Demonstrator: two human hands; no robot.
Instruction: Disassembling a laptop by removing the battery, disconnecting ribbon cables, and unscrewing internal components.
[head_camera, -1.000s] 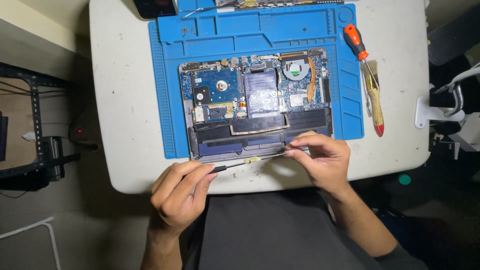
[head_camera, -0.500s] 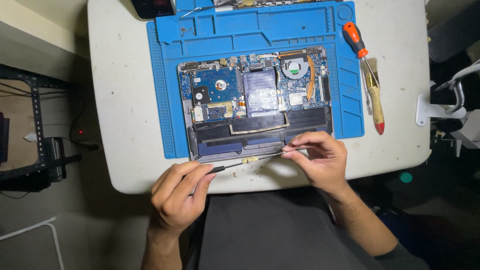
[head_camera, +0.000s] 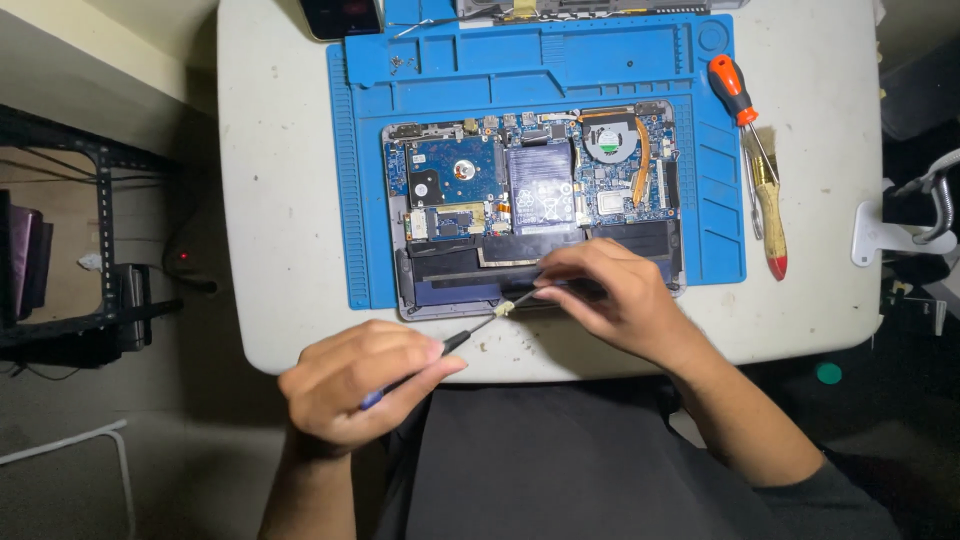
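Our left hand pinches the thin tool, its tip now further right along the opened laptop's near edge, where our right hand pinches beside it, on the blue mat covering the bench.

Dark phone screen at table's top edge, left of blue mat: black rectangle, faint reddish glow. White rectangular label on silvery module mid-laptop. Small green-and-white sticker on round fan, upper right. No packages or signs seen.
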